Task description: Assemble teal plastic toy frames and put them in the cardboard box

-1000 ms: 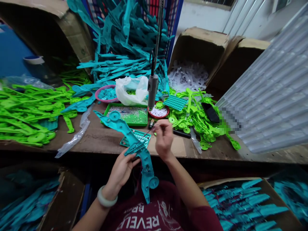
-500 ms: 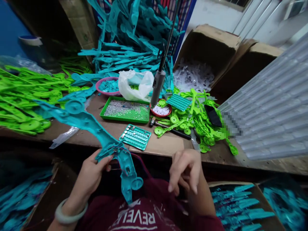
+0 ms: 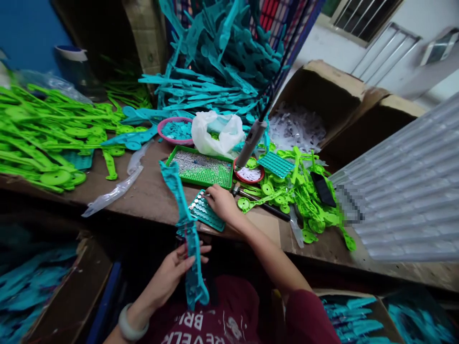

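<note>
My left hand [image 3: 179, 267] grips a long teal plastic shell [image 3: 193, 243] by its lower part, in front of the table edge. The shell stands nearly upright, its ribbed inner side partly in view, with thin dark wires near my fingers. My right hand [image 3: 224, 205] reaches over a small teal tray [image 3: 208, 216] with rows of round pockets. Several round silvery discs [image 3: 194, 201] sit at the tray's left end, beside my right fingertips. Those fingers are bent and pressed together; whatever they pinch is hidden.
Behind the small tray stands a green tray [image 3: 199, 182] of small metal pieces. A grey screwdriver-like tool [image 3: 251, 143] hangs over a red bowl [image 3: 263, 173]. A hammer [image 3: 263, 203] lies by green plastic parts [image 3: 287, 186]. More green parts [image 3: 39, 138] are heaped left.
My right hand has gone from in front of my body to the small tray. My left hand has turned the teal shell more upright and moved it right. The view has shifted slightly.
</note>
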`<action>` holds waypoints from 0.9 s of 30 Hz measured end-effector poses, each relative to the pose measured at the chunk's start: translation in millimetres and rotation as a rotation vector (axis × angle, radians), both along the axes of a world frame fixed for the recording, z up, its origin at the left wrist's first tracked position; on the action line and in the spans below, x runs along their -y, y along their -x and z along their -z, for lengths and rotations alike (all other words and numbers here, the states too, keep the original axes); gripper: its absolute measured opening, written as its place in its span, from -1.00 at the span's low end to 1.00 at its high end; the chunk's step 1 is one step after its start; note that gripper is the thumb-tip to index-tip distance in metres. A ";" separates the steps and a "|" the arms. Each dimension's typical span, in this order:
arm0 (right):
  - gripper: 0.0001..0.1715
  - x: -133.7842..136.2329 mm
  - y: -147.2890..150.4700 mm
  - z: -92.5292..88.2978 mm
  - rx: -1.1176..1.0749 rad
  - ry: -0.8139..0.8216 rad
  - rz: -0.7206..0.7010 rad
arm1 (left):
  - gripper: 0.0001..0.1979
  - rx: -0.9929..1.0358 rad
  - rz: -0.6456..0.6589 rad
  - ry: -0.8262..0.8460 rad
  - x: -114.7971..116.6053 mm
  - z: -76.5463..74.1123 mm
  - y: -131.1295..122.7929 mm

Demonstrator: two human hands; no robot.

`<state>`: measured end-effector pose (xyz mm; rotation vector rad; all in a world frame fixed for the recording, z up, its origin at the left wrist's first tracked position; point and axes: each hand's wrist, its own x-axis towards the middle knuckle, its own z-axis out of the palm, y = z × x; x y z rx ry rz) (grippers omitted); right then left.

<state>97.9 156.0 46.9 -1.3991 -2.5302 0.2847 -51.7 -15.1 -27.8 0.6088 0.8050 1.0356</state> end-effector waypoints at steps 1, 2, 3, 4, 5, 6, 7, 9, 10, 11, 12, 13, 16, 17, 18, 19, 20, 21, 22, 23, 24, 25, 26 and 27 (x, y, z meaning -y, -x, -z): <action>-0.85 -1.6 2.1 -1.8 0.020 0.003 0.002 | -0.51 -0.020 0.037 -0.005 -1.3 3.8 -1.8; -0.86 -3.1 4.0 -3.0 0.042 0.008 -0.001 | -0.52 -0.030 0.039 -0.005 -3.0 7.2 -3.8; -0.88 -4.5 5.6 -3.7 0.064 0.015 -0.007 | -0.53 -0.035 0.018 0.004 -5.1 10.3 -6.0; -0.91 -5.6 6.8 -3.8 0.082 0.022 -0.011 | -0.52 -0.043 -0.025 0.020 -7.0 12.8 -8.0; -0.92 -6.3 7.6 -3.7 0.096 0.027 -0.011 | -0.51 -0.057 -0.082 0.038 -8.5 14.8 -9.9; -0.92 -6.7 8.2 -3.5 0.106 0.029 -0.007 | -0.51 -0.078 -0.139 0.049 -9.3 16.2 -11.4; -0.92 -7.0 8.4 -3.4 0.113 0.029 -0.003 | -0.51 -0.095 -0.188 0.053 -9.1 17.1 -12.6; -0.94 -7.6 8.4 -4.0 0.125 0.029 0.000 | -0.51 -0.069 -0.220 0.072 -6.4 18.2 -14.3; -0.95 -8.3 8.5 -4.8 0.128 0.029 -0.005 | -0.51 -0.021 -0.205 0.095 -4.3 18.8 -15.0; -0.96 -9.3 8.8 -5.8 0.128 0.029 -0.013 | -0.49 0.029 -0.175 0.123 -2.3 19.6 -15.8; -0.96 -10.7 9.3 -6.9 0.125 0.027 -0.022 | -0.49 0.061 -0.139 0.145 -0.8 20.6 -16.7; -0.95 -12.2 10.2 -8.0 0.121 0.024 -0.032 | -0.49 0.064 -0.113 0.153 0.1 21.9 -17.6; -0.95 -16.2 14.4 -10.6 0.120 0.011 -0.064 | -0.51 -0.091 -0.144 0.082 -2.1 24.6 -19.0; -0.93 -16.8 16.1 -11.2 0.140 0.009 -0.076 | -0.51 -0.150 -0.182 0.056 -3.8 24.0 -18.4; -0.90 -16.9 17.8 -11.7 0.170 0.008 -0.085 | -0.52 -0.196 -0.220 0.038 -5.5 22.1 -16.9; -0.87 -16.6 19.4 -12.2 0.203 0.008 -0.091 | -0.52 -0.232 -0.253 0.025 -7.1 18.6 -14.4; -0.84 -16.0 21.0 -12.6 0.234 0.010 -0.092 | -0.53 -0.255 -0.276 0.014 -8.5 13.6 -11.1; -0.83 -15.2 22.5 -12.9 0.257 0.012 -0.091 | -0.54 -0.263 -0.288 0.006 -9.7 7.3 -7.1; -0.83 -14.6 23.7 -13.2 0.268 0.013 -0.087 | -0.56 -0.252 -0.293 0.001 -10.9 0.1 -2.6; -0.83 -14.1 24.6 -13.2 0.269 0.015 -0.081 | -0.57 -0.228 -0.294 0.001 -12.1 -7.6 2.0; -0.84 -14.0 25.1 -13.0 0.263 0.016 -0.078 | -0.59 -0.194 -0.295 0.005 -13.4 -15.0 6.5; -0.85 -14.0 25.0 -12.5 0.258 0.016 -0.076 | -0.59 -0.162 -0.299 0.013 -15.0 -21.7 10.5; -0.86 -14.1 24.4 -11.9 0.255 0.015 -0.075 | -0.59 -0.144 -0.307 0.018 -16.6 -27.1 14.0; -0.87 -14.0 23.3 -11.3 0.237 0.014 -0.077 | -0.58 -0.151 -0.320 0.016 -18.3 -31.0 16.9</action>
